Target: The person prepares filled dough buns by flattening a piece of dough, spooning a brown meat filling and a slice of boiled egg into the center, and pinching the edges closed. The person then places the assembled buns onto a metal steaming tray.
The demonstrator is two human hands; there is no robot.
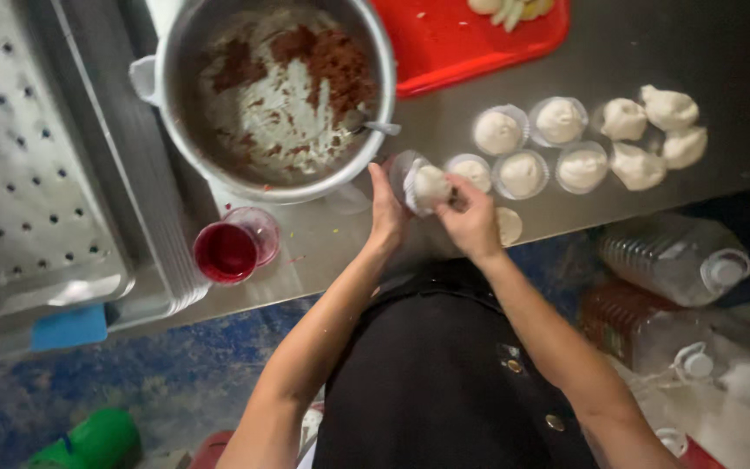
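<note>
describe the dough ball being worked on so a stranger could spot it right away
Start at the big metal pot smeared with reddish-brown filling on the steel table. Just below its right rim, the left hand and right hand meet around one pale dough ball in a paper liner. It alone is lifted; the others rest on the table.

Dough ball (pixel 431 186): off-white, in a translucent white cup. Pot (pixel 275 95): grey steel, red-brown paste smeared inside. Tray (pixel 470 43) at tabletop (pixel 653 52) far edge: red. Glass (pixel 229 250) near front edge: deep red liquid. Tabletop: dull grey steel.
</note>
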